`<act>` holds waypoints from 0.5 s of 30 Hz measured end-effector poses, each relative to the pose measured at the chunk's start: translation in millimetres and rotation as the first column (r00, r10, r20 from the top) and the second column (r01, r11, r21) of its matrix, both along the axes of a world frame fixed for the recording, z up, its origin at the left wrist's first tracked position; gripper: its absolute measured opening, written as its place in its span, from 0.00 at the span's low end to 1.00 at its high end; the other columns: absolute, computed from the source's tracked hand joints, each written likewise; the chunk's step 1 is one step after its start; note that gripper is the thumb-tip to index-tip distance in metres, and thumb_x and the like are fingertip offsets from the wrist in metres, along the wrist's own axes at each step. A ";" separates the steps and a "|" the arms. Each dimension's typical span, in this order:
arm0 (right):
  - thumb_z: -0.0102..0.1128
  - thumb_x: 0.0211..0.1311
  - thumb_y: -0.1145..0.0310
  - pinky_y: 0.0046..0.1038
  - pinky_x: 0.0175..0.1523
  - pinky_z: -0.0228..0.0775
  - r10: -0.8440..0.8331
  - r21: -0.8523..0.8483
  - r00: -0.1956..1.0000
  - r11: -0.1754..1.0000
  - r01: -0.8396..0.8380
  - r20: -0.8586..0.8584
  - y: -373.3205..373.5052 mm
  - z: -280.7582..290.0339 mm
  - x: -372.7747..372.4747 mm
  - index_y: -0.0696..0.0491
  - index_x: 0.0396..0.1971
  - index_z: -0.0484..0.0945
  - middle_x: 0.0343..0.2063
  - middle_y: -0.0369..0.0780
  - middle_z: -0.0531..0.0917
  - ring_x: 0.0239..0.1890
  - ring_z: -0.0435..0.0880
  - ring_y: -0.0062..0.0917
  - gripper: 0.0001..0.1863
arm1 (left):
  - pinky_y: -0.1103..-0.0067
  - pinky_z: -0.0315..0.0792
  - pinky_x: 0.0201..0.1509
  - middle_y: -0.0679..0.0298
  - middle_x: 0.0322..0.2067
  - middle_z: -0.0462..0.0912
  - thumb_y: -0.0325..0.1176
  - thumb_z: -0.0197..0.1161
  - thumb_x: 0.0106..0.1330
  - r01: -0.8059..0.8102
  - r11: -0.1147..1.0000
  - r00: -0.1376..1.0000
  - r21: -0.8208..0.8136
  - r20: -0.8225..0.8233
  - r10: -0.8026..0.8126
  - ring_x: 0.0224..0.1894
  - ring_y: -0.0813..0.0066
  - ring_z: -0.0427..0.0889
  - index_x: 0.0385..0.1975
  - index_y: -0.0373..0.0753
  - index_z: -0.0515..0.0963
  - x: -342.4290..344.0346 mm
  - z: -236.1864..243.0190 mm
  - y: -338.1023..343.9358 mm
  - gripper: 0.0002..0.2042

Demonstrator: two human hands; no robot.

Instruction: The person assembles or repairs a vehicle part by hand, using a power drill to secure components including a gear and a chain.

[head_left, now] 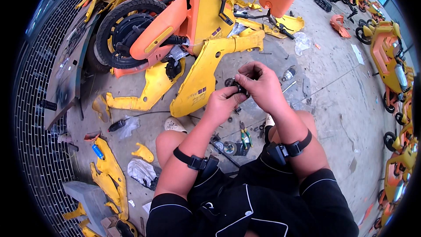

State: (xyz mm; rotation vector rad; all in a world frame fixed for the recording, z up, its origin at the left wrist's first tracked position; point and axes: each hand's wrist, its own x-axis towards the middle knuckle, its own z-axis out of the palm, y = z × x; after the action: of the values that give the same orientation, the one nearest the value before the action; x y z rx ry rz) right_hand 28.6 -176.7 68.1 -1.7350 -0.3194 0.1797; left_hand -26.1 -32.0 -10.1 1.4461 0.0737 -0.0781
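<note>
Between both hands, above the concrete floor, is a small dark gear-like part with a toothed edge. My left hand pinches it from below left, thumb and forefinger closed together. From the upper right, my right hand closes its thumb and fingers on the same part, covering much of it. On the floor below lie pliers with green and yellow handles. Beside them is a round metal disc-shaped part. A clear bottle-like item and a thin metal rod lie right of my right hand.
A yellow and orange scooter lies on its side ahead, its black-tyred wheel at left. A long yellow body panel rests before it. More yellow panels lie left. Scooters line the right side. A brick wall stands left.
</note>
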 end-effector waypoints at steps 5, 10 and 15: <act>0.67 0.63 0.72 0.20 0.38 0.73 0.003 -0.075 1.000 0.997 -0.003 0.004 -2.1 4.4 0.2 0.59 0.41 0.80 0.33 0.34 0.83 0.33 0.77 0.14 0.10 | 0.85 0.68 0.30 0.71 0.26 0.80 0.34 0.68 0.69 -0.026 0.986 0.996 -0.165 -0.091 0.012 0.26 0.86 0.74 0.45 0.35 0.83 0.7 3.3 1.4 0.11; 0.67 0.61 0.72 0.23 0.35 0.73 -0.026 -0.073 0.995 0.997 0.033 0.093 0.6 -0.6 -0.9 0.60 0.41 0.81 0.30 0.36 0.84 0.29 0.78 0.16 0.10 | 0.85 0.68 0.33 0.70 0.26 0.77 0.41 0.62 0.73 0.110 0.966 0.989 -0.235 -0.067 -0.129 0.28 0.82 0.74 0.42 0.37 0.81 1.5 1.2 4.9 0.12; 0.66 0.62 0.71 0.23 0.36 0.73 -0.086 -0.098 0.993 0.991 0.093 0.077 -2.4 -0.3 1.5 0.60 0.40 0.81 0.29 0.36 0.83 0.29 0.77 0.16 0.10 | 0.85 0.68 0.36 0.73 0.28 0.77 0.43 0.64 0.72 0.101 0.957 0.989 -0.271 -0.080 -0.127 0.30 0.85 0.72 0.42 0.38 0.80 -0.8 4.5 -1.3 0.13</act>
State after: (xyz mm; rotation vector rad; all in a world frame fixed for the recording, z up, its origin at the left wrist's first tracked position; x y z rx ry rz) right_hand 30.1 -179.1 67.8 -1.8562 -0.2889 0.0687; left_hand -26.9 -33.3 -5.6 1.1758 0.0559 -0.2442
